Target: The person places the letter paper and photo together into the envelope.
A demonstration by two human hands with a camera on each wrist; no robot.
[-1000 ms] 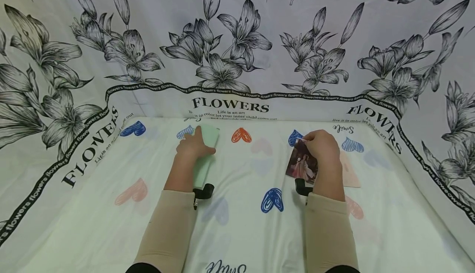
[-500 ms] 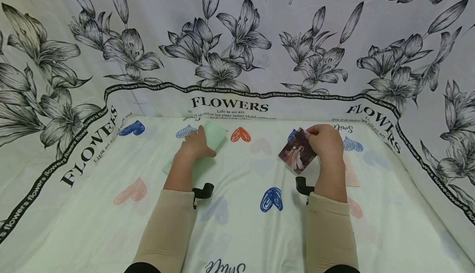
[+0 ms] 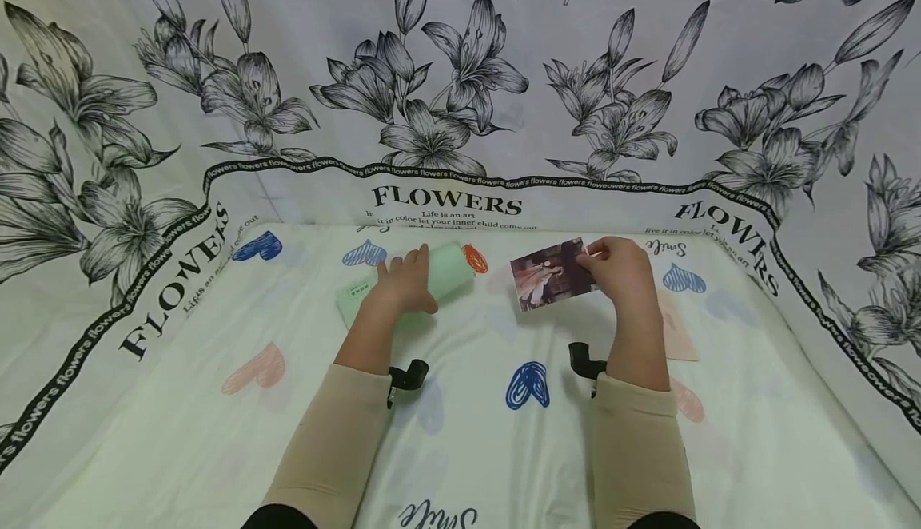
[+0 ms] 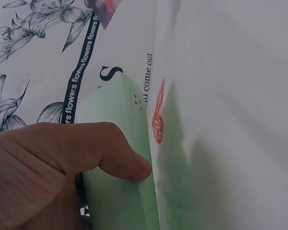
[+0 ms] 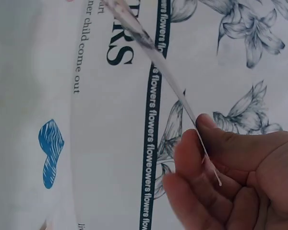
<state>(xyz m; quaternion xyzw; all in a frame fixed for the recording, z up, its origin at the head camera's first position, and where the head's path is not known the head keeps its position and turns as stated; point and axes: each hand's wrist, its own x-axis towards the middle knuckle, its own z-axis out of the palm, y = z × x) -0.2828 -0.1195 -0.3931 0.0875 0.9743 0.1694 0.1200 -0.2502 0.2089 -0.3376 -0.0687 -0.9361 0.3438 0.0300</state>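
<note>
A pale green envelope (image 3: 446, 272) lies slantwise on the heart-print cloth, partly under my left hand (image 3: 404, 285). That hand grips the envelope (image 4: 125, 158), thumb pressed on its upper face near the edge. My right hand (image 3: 620, 267) pinches a photo card (image 3: 550, 272) by its right edge and holds it above the cloth, picture side up, a short gap right of the envelope. In the right wrist view the photo card (image 5: 173, 86) shows edge-on between thumb and fingers (image 5: 206, 158).
A pale pink envelope (image 3: 676, 329) lies flat under and right of my right forearm. Flower-print fabric walls (image 3: 460, 97) rise at the back and both sides. The heart-print cloth (image 3: 504, 433) covers the surface nearer to me.
My left hand slid the green envelope rightward and turned it. My right hand lifted the photo card, swung it leftward and flatter, closer to the envelope.
</note>
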